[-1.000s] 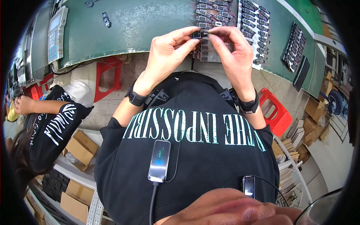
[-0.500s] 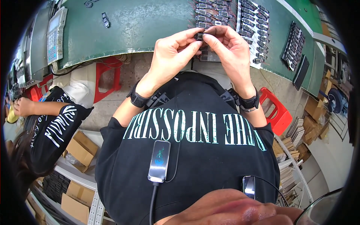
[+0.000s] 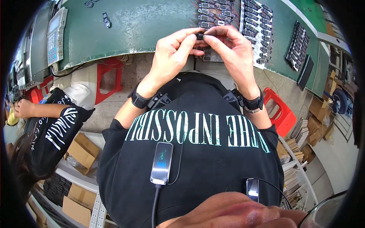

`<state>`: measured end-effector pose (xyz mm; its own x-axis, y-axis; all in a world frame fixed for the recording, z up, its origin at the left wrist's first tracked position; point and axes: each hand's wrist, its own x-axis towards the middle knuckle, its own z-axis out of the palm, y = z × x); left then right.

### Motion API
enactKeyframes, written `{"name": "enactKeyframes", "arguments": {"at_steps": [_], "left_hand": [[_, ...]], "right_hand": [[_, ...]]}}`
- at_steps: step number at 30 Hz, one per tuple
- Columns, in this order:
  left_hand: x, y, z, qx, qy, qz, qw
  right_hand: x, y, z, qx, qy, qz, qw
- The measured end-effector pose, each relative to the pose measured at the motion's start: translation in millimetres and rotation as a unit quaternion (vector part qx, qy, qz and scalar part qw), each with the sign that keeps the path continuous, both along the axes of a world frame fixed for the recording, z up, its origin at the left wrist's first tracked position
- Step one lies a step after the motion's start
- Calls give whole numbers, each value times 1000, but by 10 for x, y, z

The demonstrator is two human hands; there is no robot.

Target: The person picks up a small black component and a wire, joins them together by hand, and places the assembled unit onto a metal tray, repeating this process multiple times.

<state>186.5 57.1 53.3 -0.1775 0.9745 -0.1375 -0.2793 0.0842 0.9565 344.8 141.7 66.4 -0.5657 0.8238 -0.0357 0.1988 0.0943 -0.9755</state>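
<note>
Between my two hands, just over the near edge of the green table, is a small black part (image 3: 199, 36); its exact kind is too small to make out. My left hand (image 3: 173, 51) pinches its left side between thumb and forefinger. On the other side my right hand (image 3: 230, 45) grips it with thumb and fingertips. Beyond my hands, rows of similar small black parts with thin wires (image 3: 215, 15) lie on the table, and more rows sit on a white sheet (image 3: 259, 34) to the right.
The green table (image 3: 144, 26) holds a single black part (image 3: 107, 20) left of centre, a grey keypad device (image 3: 56, 38) at its left end and a black tray of parts (image 3: 297, 47) at right. Red stools (image 3: 280, 114) stand below. A co-worker's arm (image 3: 42, 110) is at left.
My left thumb has shifted up onto the black part, and the part has moved slightly left. My right hand has barely moved.
</note>
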Motion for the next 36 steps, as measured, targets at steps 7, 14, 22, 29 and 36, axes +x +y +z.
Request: {"name": "enactKeyframes", "arguments": {"at_steps": [7,14,22,29,36], "left_hand": [[-17,27,-38,4,54,-22,998],[6,47,-29,14,57,-2,998],[8,18,-4,-8,97,-12,995],[-174,-25,177,31,124,19,992],[-627,-70,17,35,41,149,987]], "right_hand": [[23,60,12,-81,57,29,995],[30,104,44,-87,43,57,994],[14,32,118,31,-63,59,996],[3,0,276,-3,-8,49,999],[114,-10,-43,390,-190,16,901]]}}
